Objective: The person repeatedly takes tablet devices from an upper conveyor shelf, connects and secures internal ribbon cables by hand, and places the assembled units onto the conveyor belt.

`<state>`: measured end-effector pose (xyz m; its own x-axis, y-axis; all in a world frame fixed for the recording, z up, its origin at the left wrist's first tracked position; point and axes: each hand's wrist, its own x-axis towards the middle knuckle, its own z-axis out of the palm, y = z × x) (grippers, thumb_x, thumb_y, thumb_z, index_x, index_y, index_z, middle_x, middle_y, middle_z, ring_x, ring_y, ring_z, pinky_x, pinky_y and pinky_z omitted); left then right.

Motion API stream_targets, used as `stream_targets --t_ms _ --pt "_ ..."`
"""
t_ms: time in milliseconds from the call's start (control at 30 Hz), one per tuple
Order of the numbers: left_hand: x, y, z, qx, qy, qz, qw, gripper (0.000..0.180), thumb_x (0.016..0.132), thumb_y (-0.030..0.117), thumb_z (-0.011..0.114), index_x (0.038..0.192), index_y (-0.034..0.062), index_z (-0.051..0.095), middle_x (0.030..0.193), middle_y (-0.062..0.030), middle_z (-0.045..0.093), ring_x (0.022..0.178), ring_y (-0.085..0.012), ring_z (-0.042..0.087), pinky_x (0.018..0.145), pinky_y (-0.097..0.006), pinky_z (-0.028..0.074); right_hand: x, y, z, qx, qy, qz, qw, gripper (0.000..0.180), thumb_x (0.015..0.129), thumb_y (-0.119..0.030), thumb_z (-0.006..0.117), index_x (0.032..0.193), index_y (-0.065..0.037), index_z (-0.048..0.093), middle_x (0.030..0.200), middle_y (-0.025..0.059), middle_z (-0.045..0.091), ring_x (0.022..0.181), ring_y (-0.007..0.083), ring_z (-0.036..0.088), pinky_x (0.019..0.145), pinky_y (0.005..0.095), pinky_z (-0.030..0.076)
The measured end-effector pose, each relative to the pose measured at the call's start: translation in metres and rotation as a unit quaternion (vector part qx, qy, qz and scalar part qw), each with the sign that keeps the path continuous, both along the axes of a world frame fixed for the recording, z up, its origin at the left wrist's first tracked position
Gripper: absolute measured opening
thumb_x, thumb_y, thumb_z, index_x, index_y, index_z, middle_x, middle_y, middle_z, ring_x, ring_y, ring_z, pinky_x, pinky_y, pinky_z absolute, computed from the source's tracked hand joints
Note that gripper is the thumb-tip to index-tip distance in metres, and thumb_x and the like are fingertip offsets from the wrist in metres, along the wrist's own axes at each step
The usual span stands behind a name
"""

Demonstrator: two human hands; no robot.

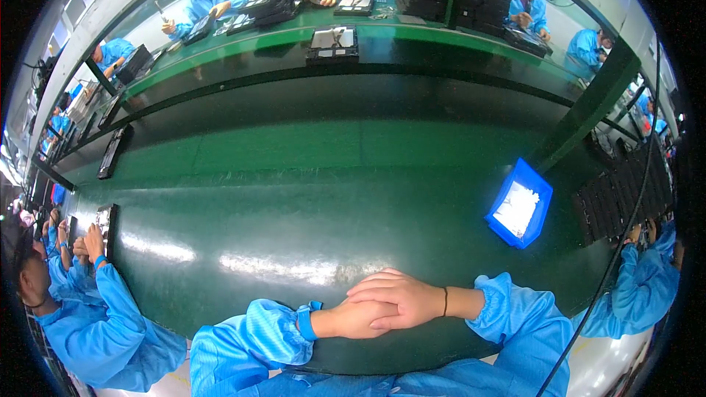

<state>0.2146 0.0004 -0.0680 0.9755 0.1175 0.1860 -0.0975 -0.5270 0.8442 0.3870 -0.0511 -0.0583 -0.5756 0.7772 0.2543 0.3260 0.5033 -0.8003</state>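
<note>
My two hands rest together near the front edge of the green table (257, 231). Uppermost lies my right hand (404, 300), its fingers and thumb closed over the back of my left hand (353, 321). The left one's fingers are hidden under it, so their pose does not show. No part or tool is visible in either hand. A blue wristband (306, 321) circles my left wrist, and a thin dark band (445, 301) my right. Nearest the hands, to the right, sits a blue plastic bin (542, 209) with small white pieces (518, 210) in it.
Black trays (621, 195) stand at the right, near a person in blue (636, 279). At the left, another person (110, 323) handles a dark device (108, 231). One more black unit (114, 153) lies beyond. A dark cable (625, 231) hangs at the right; a green post (588, 106) rises behind the bin.
</note>
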Motion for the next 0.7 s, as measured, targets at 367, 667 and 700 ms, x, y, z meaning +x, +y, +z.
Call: stream_targets --t_ms 367,667,700 --pt "0.0002 0.0009 -0.0009 0.003 0.004 -0.006 1.000 0.025 0.078 0.010 0.060 0.100 0.0018 0.068 0.099 -0.0186 0.066 0.096 -0.0365 0.062 0.084 -0.041 0.049 0.0002 -0.0003 -0.0001 -0.008 0.004 0.001 1.000 0.053 0.085 -0.038 0.067 0.128 -0.008 0.057 0.135 0.0080 0.055 0.123 0.0283 0.049 0.103 0.0417 0.035" --pt "0.0004 0.0008 -0.0008 0.010 0.000 -0.004 1.000 0.026 0.078 0.010 0.061 0.101 0.0018 0.069 0.099 -0.0186 0.066 0.097 -0.0365 0.061 0.084 -0.041 0.049 0.0007 0.0007 0.0012 -0.008 0.001 0.004 1.000 0.053 0.085 -0.037 0.067 0.128 -0.008 0.057 0.135 0.0076 0.055 0.123 0.0277 0.049 0.103 0.0415 0.034" --pt "0.0004 0.0009 -0.0003 0.010 0.003 -0.005 1.000 0.026 0.078 0.010 0.061 0.101 0.0018 0.069 0.099 -0.0185 0.066 0.097 -0.0365 0.061 0.084 -0.041 0.049 0.0006 0.0004 0.0008 -0.009 0.000 0.003 1.000 0.053 0.085 -0.037 0.067 0.128 -0.008 0.057 0.135 0.0077 0.054 0.123 0.0277 0.049 0.104 0.0415 0.034"
